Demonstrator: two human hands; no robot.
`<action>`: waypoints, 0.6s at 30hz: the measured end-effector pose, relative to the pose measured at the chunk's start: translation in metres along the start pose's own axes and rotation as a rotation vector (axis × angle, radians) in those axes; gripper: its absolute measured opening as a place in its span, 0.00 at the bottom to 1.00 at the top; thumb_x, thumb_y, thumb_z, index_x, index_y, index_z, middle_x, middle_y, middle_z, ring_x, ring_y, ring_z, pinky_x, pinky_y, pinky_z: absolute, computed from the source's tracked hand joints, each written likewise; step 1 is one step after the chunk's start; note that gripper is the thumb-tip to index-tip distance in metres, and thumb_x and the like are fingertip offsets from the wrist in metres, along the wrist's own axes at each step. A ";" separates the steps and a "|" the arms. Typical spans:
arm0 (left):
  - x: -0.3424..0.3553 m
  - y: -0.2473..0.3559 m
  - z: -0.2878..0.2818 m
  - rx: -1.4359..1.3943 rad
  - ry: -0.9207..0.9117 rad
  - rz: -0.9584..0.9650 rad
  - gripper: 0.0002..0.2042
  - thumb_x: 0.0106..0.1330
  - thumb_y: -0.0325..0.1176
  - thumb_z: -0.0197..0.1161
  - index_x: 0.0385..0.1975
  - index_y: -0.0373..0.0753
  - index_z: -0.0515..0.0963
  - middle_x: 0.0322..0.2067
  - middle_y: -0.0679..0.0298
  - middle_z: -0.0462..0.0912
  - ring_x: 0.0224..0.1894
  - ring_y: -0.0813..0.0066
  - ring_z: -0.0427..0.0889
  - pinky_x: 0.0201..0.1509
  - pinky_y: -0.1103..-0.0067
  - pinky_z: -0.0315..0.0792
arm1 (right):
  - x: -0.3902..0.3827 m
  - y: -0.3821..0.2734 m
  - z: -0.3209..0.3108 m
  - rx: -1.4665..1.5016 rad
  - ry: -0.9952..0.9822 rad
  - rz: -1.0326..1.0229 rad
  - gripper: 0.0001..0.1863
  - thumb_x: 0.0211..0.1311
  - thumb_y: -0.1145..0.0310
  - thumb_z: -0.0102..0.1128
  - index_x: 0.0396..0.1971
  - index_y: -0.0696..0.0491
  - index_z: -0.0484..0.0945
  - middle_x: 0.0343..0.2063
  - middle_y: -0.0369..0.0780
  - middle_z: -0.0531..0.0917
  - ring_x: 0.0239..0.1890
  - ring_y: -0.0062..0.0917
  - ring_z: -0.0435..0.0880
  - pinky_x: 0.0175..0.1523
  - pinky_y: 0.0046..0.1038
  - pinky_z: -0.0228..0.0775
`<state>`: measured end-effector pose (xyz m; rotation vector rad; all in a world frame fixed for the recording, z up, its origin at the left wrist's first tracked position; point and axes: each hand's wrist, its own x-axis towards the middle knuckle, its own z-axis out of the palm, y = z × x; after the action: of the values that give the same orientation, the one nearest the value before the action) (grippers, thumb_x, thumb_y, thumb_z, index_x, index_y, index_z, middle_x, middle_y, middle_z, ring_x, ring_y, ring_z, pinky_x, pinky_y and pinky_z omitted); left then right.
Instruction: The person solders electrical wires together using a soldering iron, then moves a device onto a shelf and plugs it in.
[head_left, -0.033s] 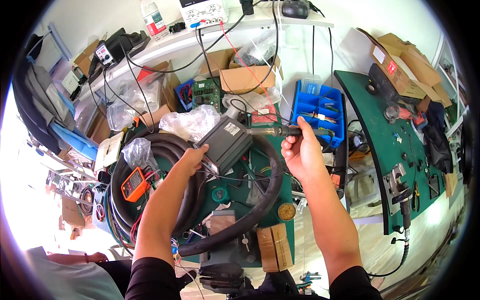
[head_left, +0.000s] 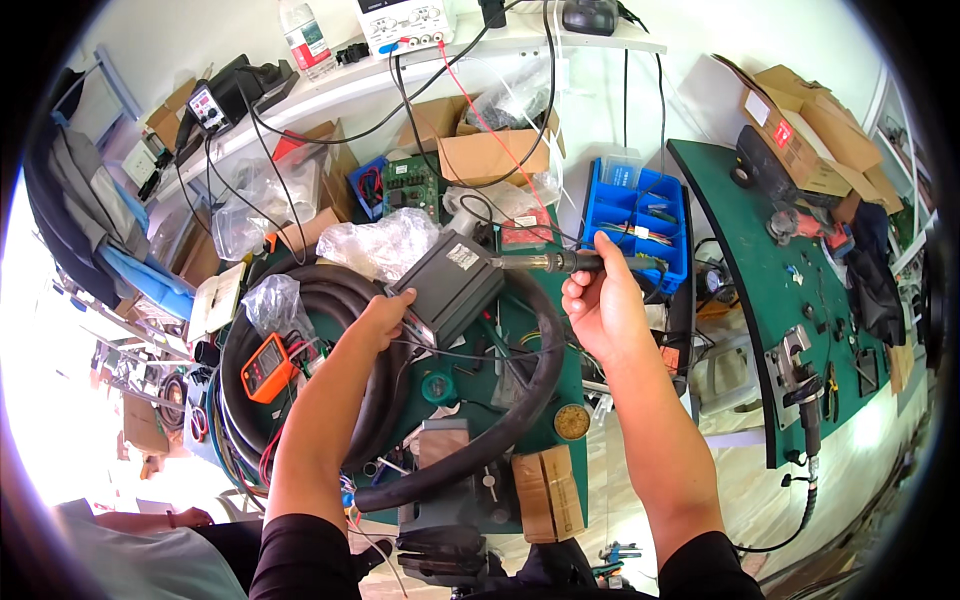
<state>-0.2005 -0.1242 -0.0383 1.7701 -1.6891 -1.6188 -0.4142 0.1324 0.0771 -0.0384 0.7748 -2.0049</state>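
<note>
A dark grey metal box [head_left: 450, 295] with a pale label on top sits tilted on the bench in front of me. My left hand [head_left: 380, 320] is closed on its near left edge, thumb along the top. In my right hand [head_left: 608, 310] is a soldering iron [head_left: 545, 262], its handle pinched between thumb and fingers. The iron points left, and its metal tip meets or nearly meets the box's right side; the exact contact is too small to make out. A thick black hose [head_left: 548, 365] curves around the box's right side.
An orange multimeter [head_left: 267, 368] lies over the coiled hose at left. Blue divided bins [head_left: 637, 225] stand right of the box. Near me are a round tin [head_left: 572, 421] and a cardboard box [head_left: 548, 490]. Cables hang from a power supply [head_left: 408, 22]. Another person's sleeve [head_left: 150, 560] shows lower left.
</note>
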 end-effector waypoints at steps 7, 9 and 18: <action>-0.010 0.003 -0.008 -0.003 0.019 0.070 0.17 0.59 0.45 0.64 0.19 0.39 0.70 0.13 0.69 0.61 0.13 0.79 0.57 0.15 0.78 0.50 | 0.002 0.004 0.001 0.033 0.037 0.032 0.13 0.62 0.56 0.56 0.26 0.49 0.70 0.13 0.33 0.71 0.17 0.22 0.69 0.19 0.21 0.58; -0.023 0.011 -0.022 0.059 -0.014 0.095 0.19 0.62 0.46 0.60 0.16 0.40 0.69 0.14 0.68 0.63 0.14 0.78 0.58 0.16 0.77 0.50 | 0.002 0.009 0.001 0.010 0.013 0.039 0.13 0.63 0.56 0.56 0.26 0.48 0.69 0.13 0.32 0.70 0.17 0.21 0.69 0.19 0.21 0.58; -0.192 0.025 -0.103 0.076 -0.118 0.272 0.17 0.68 0.39 0.49 0.43 0.28 0.76 0.41 0.55 0.80 0.44 0.68 0.80 0.51 0.76 0.72 | -0.003 0.028 0.067 0.020 -0.234 -0.043 0.17 0.65 0.55 0.52 0.35 0.56 0.73 0.24 0.40 0.79 0.27 0.26 0.79 0.32 0.26 0.73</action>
<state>-0.0852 -0.0306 0.1230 1.4234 -1.9686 -1.5832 -0.3698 0.0912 0.1163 -0.2749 0.6084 -2.0046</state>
